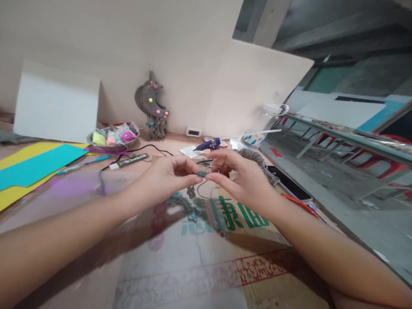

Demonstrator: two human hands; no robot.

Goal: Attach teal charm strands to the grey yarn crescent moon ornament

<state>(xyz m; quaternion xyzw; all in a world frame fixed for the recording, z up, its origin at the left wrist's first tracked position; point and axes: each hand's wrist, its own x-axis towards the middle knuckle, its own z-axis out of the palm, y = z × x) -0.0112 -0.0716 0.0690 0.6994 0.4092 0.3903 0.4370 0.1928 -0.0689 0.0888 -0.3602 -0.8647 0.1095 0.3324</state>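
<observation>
I have a small blue-green piece (201,174) up between my two hands, above the near-middle of the table, over a clear plastic sheet (154,274) laid on printed cardboard (270,253). My left hand (169,177) pinches it between thumb and fingertip; my right hand (246,176) meets its right end with the thumb, fingers curled, though I cannot tell whether they grip it too. A thin grey cord (206,194) loops below my fingertips. To handle this well, I think a light pinch at the very ends is best, with the wrists steady and the cord slack and clear of my thumbs, so nothing twists or tugs. The piece's long axis seems to run left to right, from one thumb to the other, almost level; it is too small and covered for me to say which end is the front. Just nearer lies a star charm (193,213); farther off sits a blue glue gun (207,144), nozzle toward the left.
</observation>
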